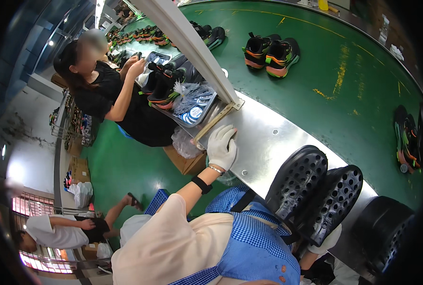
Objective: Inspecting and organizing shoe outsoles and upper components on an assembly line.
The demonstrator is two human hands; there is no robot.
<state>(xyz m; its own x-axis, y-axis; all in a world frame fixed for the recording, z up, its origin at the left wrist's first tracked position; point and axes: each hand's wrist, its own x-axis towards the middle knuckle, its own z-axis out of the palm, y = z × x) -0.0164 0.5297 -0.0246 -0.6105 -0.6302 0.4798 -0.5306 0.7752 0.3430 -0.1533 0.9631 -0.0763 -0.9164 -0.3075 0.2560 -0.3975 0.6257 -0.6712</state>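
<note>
Left hand (222, 147), white knitted glove: fingers loosely bent, close together, empty, at the near edge of a brushed silver metal surface (264, 142). Right hand (329, 240), white-gloved: mostly hidden behind a pair of black, rounded, hole-studded forms (304, 183); fingers out of sight, grip cannot be told. Forms: side by side, tilted, over the surface. Further right: second black perforated pair (380, 228). Beyond: green belt (311, 80) bearing black sneakers with orange and green trim (282, 56).
</note>
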